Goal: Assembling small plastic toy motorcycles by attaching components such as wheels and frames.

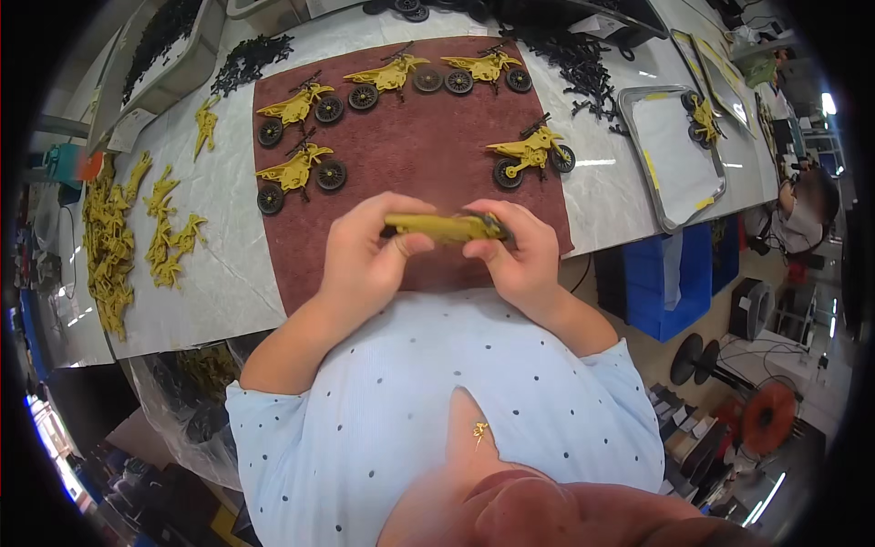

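Above the near part of a dark red cloth (419,155), I hold a yellow toy motorcycle body (436,225) level between both hands. My left hand (365,251) pinches its left end between thumb and fingers. The right end is gripped by my right hand (521,255), where a dark part shows at the fingers; its kind is partly hidden and blurred. Three yellow toy motorcycles with black wheels stand along the cloth's far edge, one of them the middle motorcycle (387,77). Another toy motorcycle (296,173) lies at the left, and one more motorcycle (529,153) at the right.
Yellow body parts (109,246) are heaped at the table's left. Small black parts lie in a far-left pile (251,62) and a far-right pile (583,77). A white-lined tray (674,155) holds a motorcycle at the right. Blue bins (670,283) stand below the table edge.
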`<action>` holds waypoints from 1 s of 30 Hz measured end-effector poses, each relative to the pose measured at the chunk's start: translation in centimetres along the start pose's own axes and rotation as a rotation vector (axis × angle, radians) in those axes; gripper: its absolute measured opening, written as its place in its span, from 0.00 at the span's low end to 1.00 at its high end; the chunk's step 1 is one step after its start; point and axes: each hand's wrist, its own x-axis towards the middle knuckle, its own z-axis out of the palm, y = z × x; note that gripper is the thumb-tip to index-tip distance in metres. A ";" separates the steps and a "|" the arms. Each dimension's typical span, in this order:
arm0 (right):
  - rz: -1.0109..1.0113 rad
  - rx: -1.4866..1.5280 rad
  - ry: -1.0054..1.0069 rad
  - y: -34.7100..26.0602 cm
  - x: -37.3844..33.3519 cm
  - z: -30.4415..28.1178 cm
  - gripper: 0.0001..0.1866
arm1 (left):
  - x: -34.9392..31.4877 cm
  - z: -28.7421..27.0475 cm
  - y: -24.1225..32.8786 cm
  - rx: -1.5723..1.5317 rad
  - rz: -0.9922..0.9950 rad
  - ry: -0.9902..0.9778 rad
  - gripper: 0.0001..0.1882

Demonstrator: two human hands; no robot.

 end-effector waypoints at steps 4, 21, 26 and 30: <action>0.582 0.709 -0.213 -1.1 1.6 -1.0 0.19 | 0.6 -0.4 0.0 -0.548 -0.489 -0.123 0.13; 1.005 1.459 -0.374 0.0 2.0 -2.2 0.22 | 0.9 0.3 -0.6 -0.001 0.365 -0.107 0.18; 0.177 0.209 0.378 1.4 0.8 -1.9 0.12 | 0.7 0.1 0.2 0.244 0.361 0.074 0.18; -0.076 -0.065 0.212 -2.2 0.6 -2.4 0.08 | 0.7 0.5 0.3 0.270 0.374 0.075 0.18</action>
